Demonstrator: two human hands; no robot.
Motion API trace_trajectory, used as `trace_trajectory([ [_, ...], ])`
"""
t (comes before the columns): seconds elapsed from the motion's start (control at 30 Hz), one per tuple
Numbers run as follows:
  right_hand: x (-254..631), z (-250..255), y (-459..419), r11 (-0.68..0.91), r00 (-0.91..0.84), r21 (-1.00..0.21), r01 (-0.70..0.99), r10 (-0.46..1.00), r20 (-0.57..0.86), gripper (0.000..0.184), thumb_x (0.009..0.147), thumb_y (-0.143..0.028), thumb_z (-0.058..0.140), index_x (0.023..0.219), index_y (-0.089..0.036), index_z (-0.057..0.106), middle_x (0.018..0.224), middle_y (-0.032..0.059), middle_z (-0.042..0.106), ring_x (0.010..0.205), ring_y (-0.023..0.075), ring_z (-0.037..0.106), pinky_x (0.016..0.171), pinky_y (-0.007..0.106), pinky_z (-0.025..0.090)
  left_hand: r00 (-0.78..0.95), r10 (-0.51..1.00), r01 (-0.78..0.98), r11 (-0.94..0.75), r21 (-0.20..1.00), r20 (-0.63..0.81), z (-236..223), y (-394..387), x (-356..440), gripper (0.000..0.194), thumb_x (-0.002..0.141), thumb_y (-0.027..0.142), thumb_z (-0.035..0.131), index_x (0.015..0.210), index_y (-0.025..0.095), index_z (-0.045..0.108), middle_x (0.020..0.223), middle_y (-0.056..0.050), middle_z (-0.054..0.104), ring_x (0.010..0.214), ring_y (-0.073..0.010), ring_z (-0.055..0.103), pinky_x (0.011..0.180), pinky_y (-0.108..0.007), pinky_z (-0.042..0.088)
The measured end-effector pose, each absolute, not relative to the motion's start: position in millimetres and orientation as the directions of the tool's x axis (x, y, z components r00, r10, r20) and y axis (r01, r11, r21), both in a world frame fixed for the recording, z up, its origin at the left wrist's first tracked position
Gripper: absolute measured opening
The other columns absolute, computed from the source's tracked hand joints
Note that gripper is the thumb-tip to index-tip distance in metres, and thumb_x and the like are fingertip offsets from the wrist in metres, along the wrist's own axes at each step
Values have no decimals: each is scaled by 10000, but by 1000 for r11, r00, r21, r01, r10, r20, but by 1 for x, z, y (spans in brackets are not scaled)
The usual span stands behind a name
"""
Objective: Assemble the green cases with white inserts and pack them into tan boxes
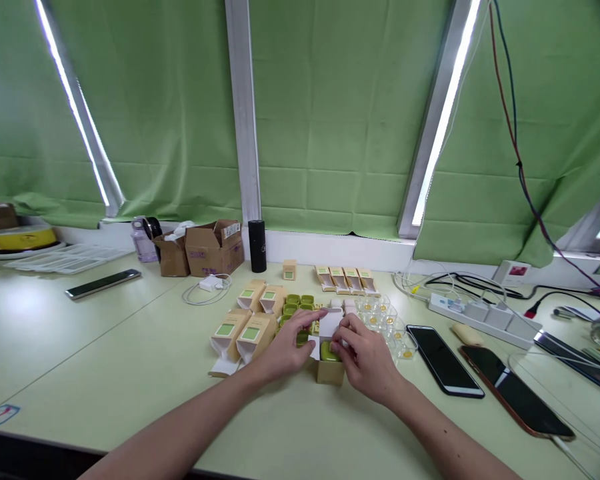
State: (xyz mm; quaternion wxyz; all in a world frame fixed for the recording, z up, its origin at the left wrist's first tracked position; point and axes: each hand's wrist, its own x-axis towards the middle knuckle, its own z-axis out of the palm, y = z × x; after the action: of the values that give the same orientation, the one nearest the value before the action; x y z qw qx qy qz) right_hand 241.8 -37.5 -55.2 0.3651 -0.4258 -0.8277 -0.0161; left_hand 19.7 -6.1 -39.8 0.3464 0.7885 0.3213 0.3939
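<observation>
In front of me stands a small open cardboard box [330,373] with its white flaps raised. A green case [329,351] with rounded corners sits in the box's mouth. My right hand [367,357] pinches the case's right side between thumb and fingers. On the other side, my left hand [290,347] has its fingers stretched out, with the thumb by the left flap and the fingertips near the raised back flap. Several more green cases [291,309] are grouped just beyond my left hand. Past my right hand lie clear plastic pieces [380,320] with yellow centres.
Several small cartons with green labels [225,330] lie left of my hands, others [347,280] behind. To the right are a black phone [445,360], a second phone [515,390] and a power strip [485,320]. A black bottle [257,247] and larger cardboard box [215,250] stand at the back.
</observation>
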Motion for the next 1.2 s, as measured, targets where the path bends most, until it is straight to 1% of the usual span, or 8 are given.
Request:
trace_trajectory([
  [0.33,242,-56,-35,638,-373,-346,688,719,587,138,948,-173,553,859,-230,642,936,42,587,712,169,585,601,297,428,484,773,228,-565,793,411,-40,-6,20,668,799,76,591,1444,246,638,1392,-101,651,1301,-280,574,1146,-479,459],
  [0.5,243,-55,-34,649,-370,-373,663,717,591,192,984,-198,518,837,-229,637,923,45,586,719,176,586,621,313,442,485,775,228,-559,797,405,-40,-6,20,666,798,81,591,1441,245,642,1406,-104,646,1333,-290,558,1171,-488,434],
  [0.67,248,-50,-32,624,-234,-527,577,745,625,234,1037,-239,425,921,-242,628,885,37,605,778,200,596,680,327,451,485,786,221,-535,816,384,-37,-7,20,637,828,109,589,1455,219,629,1411,-123,636,1348,-300,547,1168,-487,430],
  [0.77,251,-46,-28,571,-113,-636,520,783,611,252,1043,-286,408,902,-240,612,849,30,615,753,200,570,667,321,431,481,790,214,-527,823,380,-35,-9,19,596,852,140,605,1441,221,644,1395,-125,649,1320,-306,560,1157,-489,431],
  [0.87,254,-47,-25,501,-26,-739,450,835,550,264,1040,-349,415,894,-241,607,796,17,601,693,191,545,614,303,412,478,796,203,-511,835,371,-34,-9,18,570,878,166,595,1442,228,648,1399,-119,649,1308,-308,564,1154,-490,425],
  [1.0,254,-52,-21,398,19,-868,297,906,422,228,1020,-401,442,934,-250,589,693,-25,519,563,161,459,506,268,349,465,815,189,-472,861,345,-34,-8,18,559,886,153,538,1422,239,669,1378,-109,655,1281,-299,578,1119,-468,450],
  [1.1,254,-56,-19,338,15,-919,204,937,348,178,989,-388,457,958,-251,567,702,-34,496,544,147,417,481,256,319,459,819,190,-470,862,344,-35,-8,19,576,872,126,521,1413,245,678,1384,-102,653,1289,-293,577,1114,-453,460],
  [1.2,254,-57,-17,312,7,-936,162,948,318,121,926,-350,500,961,-249,557,756,-29,507,562,138,426,481,251,320,457,808,212,-506,836,372,-36,-8,20,572,873,124,558,1420,250,671,1384,-101,661,1297,-287,581,1125,-444,461],
])
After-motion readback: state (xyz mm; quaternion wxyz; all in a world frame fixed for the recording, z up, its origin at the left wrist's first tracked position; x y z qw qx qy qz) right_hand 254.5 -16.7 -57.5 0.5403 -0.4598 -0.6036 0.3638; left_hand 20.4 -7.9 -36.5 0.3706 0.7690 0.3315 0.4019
